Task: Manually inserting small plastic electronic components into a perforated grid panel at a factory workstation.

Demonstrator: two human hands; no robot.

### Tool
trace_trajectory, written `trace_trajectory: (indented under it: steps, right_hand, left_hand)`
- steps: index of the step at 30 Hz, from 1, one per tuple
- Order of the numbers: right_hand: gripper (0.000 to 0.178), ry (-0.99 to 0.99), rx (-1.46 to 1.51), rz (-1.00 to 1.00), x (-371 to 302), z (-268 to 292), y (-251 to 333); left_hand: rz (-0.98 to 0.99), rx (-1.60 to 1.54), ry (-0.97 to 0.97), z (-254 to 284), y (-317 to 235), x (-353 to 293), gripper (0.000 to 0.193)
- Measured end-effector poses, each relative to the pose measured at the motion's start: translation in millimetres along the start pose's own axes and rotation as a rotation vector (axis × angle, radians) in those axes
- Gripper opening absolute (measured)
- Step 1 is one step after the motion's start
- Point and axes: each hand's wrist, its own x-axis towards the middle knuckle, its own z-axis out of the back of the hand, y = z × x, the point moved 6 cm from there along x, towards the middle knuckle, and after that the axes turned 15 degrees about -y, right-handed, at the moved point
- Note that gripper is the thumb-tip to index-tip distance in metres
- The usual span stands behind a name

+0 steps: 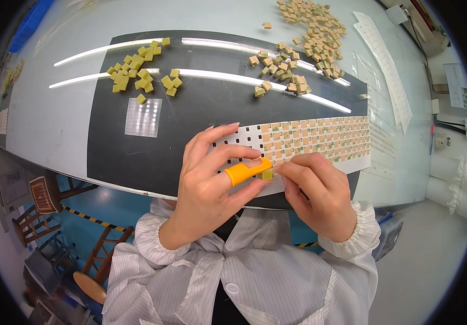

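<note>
My left hand (204, 187) wears an orange finger sleeve (238, 174) with a hooked tip. Between its thumb and fingers it grips a small yellow-green block (266, 175). Close beside the block, my right hand (323, 189) is closed in a pinch; whatever its fingertips hold is too small and covered to name. Both hands are over the near edge of a white perforated strip (359, 163). Rows of tan pieces (320, 138) fill the strip's right part, while dark square holes show at its left, partly behind my left hand.
A black mat (201, 103) lies under the strip. Yellow-green blocks (130, 67) are scattered at its far left, by a clear gridded square (143, 117). Loose tan blocks (320, 35) are heaped at the far right, near another white perforated strip (383, 65).
</note>
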Motion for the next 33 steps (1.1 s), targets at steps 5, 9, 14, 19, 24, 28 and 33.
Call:
trace_trajectory:
  steps: [5,9,14,19,24,28,33]
  right_hand:
    - [0.041,0.037,0.083,0.046,-2.2,2.4,2.7]
    - [0.040,0.009,-0.005,0.063,-5.9,4.9,-1.0]
    - [0.017,-0.160,-0.031,-0.333,-14.1,9.3,-23.0]
    - [0.021,-0.146,-0.021,-0.341,-20.3,0.8,-17.6]
    - [0.022,-0.155,-0.013,-0.313,-21.5,-8.8,-10.0]
    - [0.021,-0.142,-0.033,-0.308,-22.2,-9.0,-6.4]
    - [0.021,-0.150,-0.038,-0.318,-20.5,-9.2,-5.0]
  left_hand:
    - [-0.003,0.052,0.020,0.2,-0.1,1.2,0.028]
    - [-0.019,0.063,0.034,1.0,-1.9,2.3,0.025]
    - [-0.012,0.032,0.009,0.4,-0.7,-0.2,0.021]
    - [-0.046,0.050,0.021,-0.6,-0.6,1.0,0.020]
    - [-0.047,0.055,0.029,-1.8,-1.1,2.5,0.020]
    - [-0.048,0.058,0.029,-1.6,-0.9,2.2,0.021]
    - [-0.049,0.057,0.034,-0.8,-0.6,1.8,0.021]
